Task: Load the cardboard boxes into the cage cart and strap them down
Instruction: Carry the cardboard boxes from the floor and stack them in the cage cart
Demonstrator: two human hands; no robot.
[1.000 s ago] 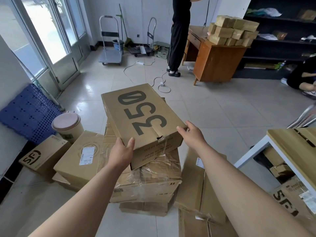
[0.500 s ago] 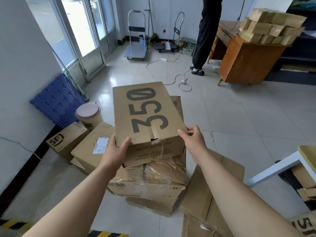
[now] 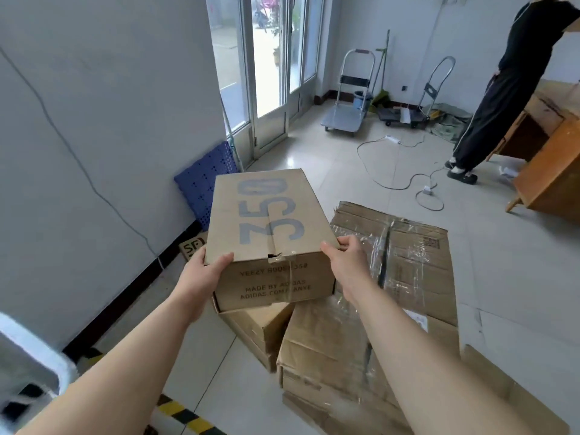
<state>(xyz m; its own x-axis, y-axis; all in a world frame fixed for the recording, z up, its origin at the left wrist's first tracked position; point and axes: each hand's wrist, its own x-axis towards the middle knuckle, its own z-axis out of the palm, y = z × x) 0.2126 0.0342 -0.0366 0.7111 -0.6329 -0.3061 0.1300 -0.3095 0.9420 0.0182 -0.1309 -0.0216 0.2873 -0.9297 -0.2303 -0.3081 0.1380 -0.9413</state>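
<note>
There is one brown cardboard shoe box with a big grey "350" on its lid (image 3: 266, 221), and two bare hands hold it, the left hand (image 3: 201, 277) and the right hand (image 3: 346, 265). Under and beside it lie at least three more brown cardboard boxes: one big box with shiny clear tape (image 3: 405, 259), one small box (image 3: 263, 328) and one box marked "SF" by the wall (image 3: 192, 246). Far back stand two metal push carts, a flat silver cart (image 3: 345, 117) and a black cart (image 3: 405, 116), and there is one blue plastic mat with holes (image 3: 204, 180) and one orange-brown wooden desk (image 3: 552, 164).

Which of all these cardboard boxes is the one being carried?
The box marked 350, gripped at its near corners by the left hand and right hand. The taped boxes lie stacked on the floor.
</note>
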